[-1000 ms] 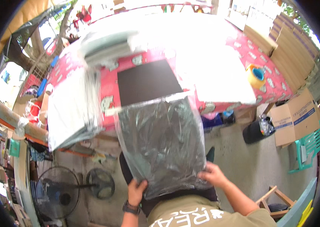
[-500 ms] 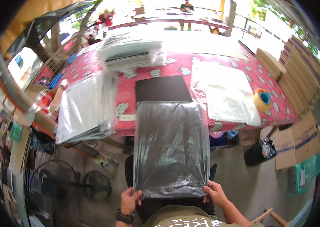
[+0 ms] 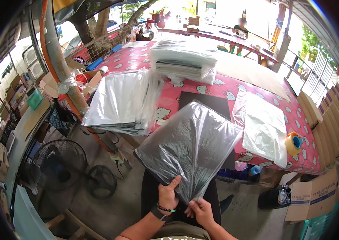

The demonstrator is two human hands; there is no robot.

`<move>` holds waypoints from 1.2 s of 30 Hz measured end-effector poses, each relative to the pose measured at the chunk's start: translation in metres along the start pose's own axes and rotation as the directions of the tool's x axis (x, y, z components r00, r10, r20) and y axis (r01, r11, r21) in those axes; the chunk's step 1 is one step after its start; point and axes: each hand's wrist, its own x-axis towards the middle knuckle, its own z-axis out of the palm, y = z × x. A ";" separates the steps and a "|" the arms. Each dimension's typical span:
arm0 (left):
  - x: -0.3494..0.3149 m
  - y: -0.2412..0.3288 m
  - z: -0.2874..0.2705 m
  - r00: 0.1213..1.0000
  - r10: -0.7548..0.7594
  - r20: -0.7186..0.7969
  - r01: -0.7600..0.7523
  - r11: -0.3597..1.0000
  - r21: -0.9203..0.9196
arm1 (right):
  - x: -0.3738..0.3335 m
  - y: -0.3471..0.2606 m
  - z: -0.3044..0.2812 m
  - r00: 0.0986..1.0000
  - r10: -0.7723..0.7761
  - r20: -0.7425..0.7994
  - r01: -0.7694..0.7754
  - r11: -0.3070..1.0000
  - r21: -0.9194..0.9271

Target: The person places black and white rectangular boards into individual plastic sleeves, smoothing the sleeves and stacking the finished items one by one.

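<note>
Bearing print (image 3: 322,194), a carton (image 3: 316,209) stands right of hands (image 3: 168,197) (image 3: 202,212) holding glossy plastic (image 3: 189,142).

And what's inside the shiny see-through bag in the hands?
Something flat and dark shows through the clear plastic bag. Its underside is hidden, shiny glare covers parts, and I can't tell whether it's one sheet or several.

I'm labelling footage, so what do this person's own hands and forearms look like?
The left hand and right hand are ungloved, and no sleeves cover the visible forearms. The left one has a broad dark wristband and a dark beaded bracelet with a greenish accent. The right wears nothing visible.
</note>
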 end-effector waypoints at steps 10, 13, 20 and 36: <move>0.096 0.100 0.006 0.795 0.562 -0.228 -0.583 0.811 -0.036 | 0.004 -0.004 0.008 0.890 -0.058 0.452 0.289 0.839 -0.462; 0.139 0.134 -0.002 0.685 0.697 -0.213 -0.722 0.687 -0.076 | 0.005 -0.005 0.001 0.900 -0.061 0.432 0.323 0.759 -0.565; 0.216 0.166 -0.049 0.834 0.533 -0.142 -0.408 0.770 0.491 | 0.008 -0.003 -0.018 0.929 -0.106 0.353 0.326 0.683 -0.653; 0.189 0.151 -0.015 0.189 0.680 0.708 -0.147 -0.694 0.705 | 0.020 -0.002 -0.026 0.928 -0.062 0.367 0.321 0.632 -0.705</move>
